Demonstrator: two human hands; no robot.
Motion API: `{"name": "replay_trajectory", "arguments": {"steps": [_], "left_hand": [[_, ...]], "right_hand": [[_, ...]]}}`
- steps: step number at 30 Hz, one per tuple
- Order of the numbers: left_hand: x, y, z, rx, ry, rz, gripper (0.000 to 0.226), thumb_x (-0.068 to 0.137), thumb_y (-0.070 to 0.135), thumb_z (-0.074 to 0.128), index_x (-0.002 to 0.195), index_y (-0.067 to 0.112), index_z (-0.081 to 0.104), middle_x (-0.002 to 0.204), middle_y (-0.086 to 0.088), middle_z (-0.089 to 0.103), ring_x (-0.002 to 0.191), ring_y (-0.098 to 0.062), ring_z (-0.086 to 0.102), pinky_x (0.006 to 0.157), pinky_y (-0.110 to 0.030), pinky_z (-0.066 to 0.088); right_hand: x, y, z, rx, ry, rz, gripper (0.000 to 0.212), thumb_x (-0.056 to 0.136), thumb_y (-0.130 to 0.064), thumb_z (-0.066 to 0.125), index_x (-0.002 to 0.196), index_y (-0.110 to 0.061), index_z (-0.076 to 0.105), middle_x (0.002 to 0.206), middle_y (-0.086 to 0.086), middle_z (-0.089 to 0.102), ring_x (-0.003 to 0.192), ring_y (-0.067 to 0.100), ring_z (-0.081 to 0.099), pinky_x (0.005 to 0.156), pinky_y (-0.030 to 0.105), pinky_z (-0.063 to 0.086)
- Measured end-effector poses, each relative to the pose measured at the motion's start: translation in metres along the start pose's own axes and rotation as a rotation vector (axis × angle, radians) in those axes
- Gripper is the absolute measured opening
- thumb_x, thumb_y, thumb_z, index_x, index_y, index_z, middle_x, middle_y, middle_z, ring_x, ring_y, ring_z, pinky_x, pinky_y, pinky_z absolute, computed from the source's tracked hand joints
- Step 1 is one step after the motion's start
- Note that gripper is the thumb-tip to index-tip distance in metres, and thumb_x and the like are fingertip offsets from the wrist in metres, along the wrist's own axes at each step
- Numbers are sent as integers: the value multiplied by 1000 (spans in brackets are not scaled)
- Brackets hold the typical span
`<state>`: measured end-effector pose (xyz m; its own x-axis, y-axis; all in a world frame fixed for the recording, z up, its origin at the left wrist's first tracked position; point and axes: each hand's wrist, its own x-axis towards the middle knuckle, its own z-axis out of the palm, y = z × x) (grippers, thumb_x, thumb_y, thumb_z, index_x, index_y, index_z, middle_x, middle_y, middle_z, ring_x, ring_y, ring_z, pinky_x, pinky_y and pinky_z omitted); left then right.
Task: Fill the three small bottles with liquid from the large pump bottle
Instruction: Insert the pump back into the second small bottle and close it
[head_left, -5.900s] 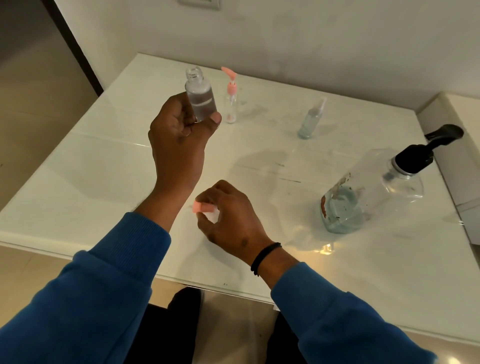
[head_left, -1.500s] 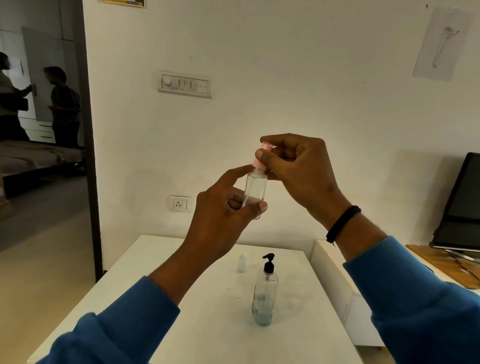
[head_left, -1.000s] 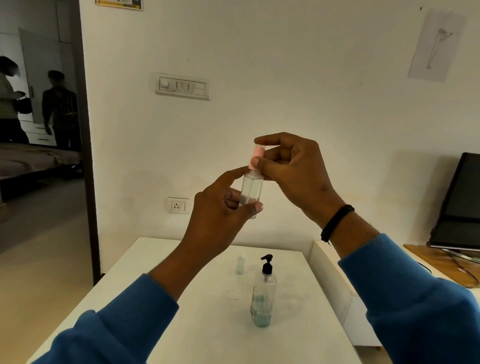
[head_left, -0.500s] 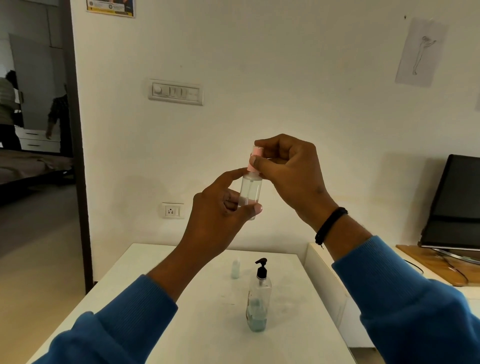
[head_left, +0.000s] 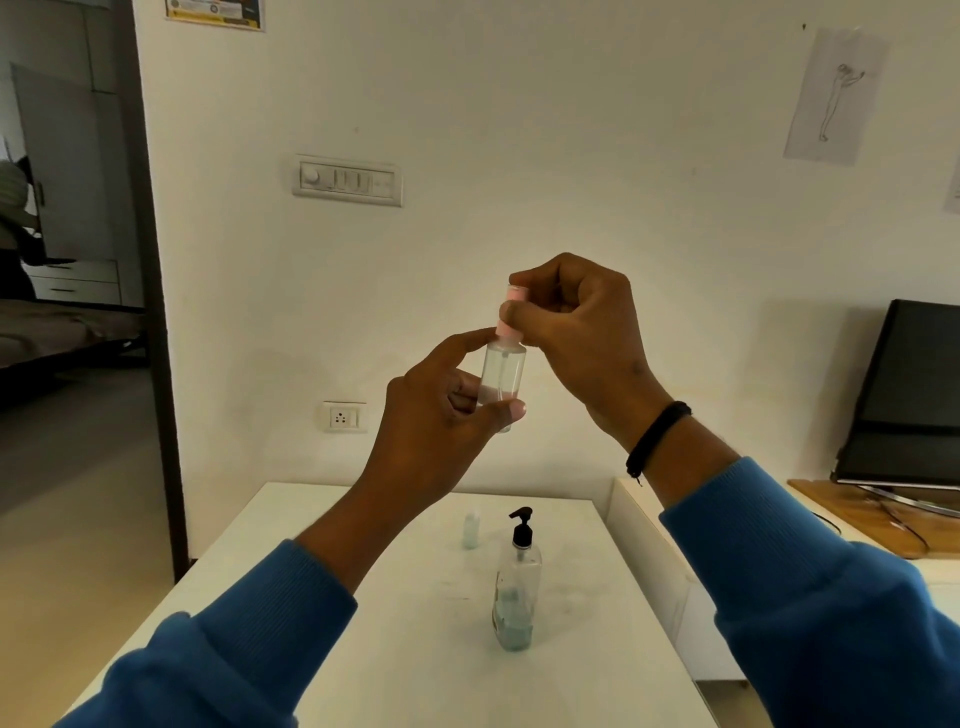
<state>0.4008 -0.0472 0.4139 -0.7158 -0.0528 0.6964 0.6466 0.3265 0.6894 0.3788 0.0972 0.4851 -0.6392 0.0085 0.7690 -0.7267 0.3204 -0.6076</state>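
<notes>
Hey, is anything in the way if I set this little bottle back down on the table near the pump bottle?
Nothing visible. The small bottle is held above the table, which shows bare space around the pump bottle and another small bottle.

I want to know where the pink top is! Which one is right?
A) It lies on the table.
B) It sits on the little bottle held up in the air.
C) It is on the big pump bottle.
B: the pink top sits on the little bottle, which the left hand holds up while the right hand pinches the top; the big pump bottle has a black pump.
</notes>
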Motion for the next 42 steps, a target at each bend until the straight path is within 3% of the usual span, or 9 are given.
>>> {"name": "replay_trajectory", "arguments": {"steps": [6, 9, 13, 16, 20, 28, 31, 35, 42], "left_hand": [[-2, 0, -1, 19, 11, 12, 60, 79, 26, 88, 134, 28, 62, 84, 10, 75, 73, -1, 73, 73, -8, 54], [-2, 0, -1, 36, 13, 9, 60, 79, 28, 88, 133, 27, 62, 85, 12, 74, 76, -1, 72, 72, -5, 51], [-4, 1, 1, 41, 7, 6, 61, 79, 30, 88, 134, 27, 61, 89, 7, 76, 77, -9, 74, 76, -14, 58], [-3, 0, 0, 29, 0, 8, 62, 80, 26, 88, 136, 25, 62, 87, 7, 76, 75, -6, 74, 77, -17, 59], [-5, 1, 0, 15, -5, 20, 57, 80, 23, 88, 129, 30, 61, 80, 15, 73, 72, 2, 72, 71, -8, 53], [-5, 4, 3, -7, -10, -1, 59, 79, 25, 88, 131, 32, 60, 85, 12, 75, 75, -2, 73, 73, -9, 55], [-4, 4, 3, -23, -7, -2, 59, 79, 22, 88, 131, 30, 61, 82, 13, 74, 73, 0, 72, 70, -6, 51], [-3, 2, 1, -24, -15, -12, 60, 79, 21, 88, 134, 26, 62, 84, 8, 77, 73, -4, 74, 74, -10, 55], [-5, -1, 4, 12, -10, -14, 59, 78, 26, 89, 130, 30, 61, 84, 12, 75, 76, -1, 73, 74, -5, 51]], "right_hand": [[-1, -3, -2, 45, -38, 10, 18, 85, 0, 78, 97, -14, 75, 93, 4, 78, 88, 21, 77, 82, 47, 65], [-2, -3, -1, -20, -26, -9, 22, 80, -10, 87, 96, -18, 74, 89, -3, 76, 79, 15, 74, 78, 41, 65], [-4, -2, 0, -43, 5, -2, 24, 78, -21, 90, 97, -18, 75, 86, -5, 74, 78, 11, 71, 76, 36, 64], [-4, -3, -1, 79, -10, 49, 11, 87, -8, 79, 94, -15, 75, 89, 7, 76, 85, 25, 75, 82, 47, 65], [-6, -4, -5, 118, -46, 56, 20, 88, 5, 72, 96, -13, 75, 94, 10, 78, 90, 25, 76, 84, 47, 64], [-3, 0, -4, -4, 16, 14, 23, 77, -18, 91, 95, -18, 76, 83, 0, 75, 76, 14, 72, 73, 32, 64], [-4, -2, -5, 100, -5, 57, 14, 85, -6, 81, 95, -14, 75, 86, 6, 76, 81, 22, 75, 79, 38, 65], [-4, -3, -7, 172, -66, 75, 23, 87, 8, 73, 94, -14, 74, 92, 8, 78, 88, 25, 76, 81, 40, 65], [-5, 3, -3, -21, 4, 31, 20, 79, -18, 89, 94, -17, 76, 84, -3, 75, 77, 13, 72, 75, 32, 63]]}}
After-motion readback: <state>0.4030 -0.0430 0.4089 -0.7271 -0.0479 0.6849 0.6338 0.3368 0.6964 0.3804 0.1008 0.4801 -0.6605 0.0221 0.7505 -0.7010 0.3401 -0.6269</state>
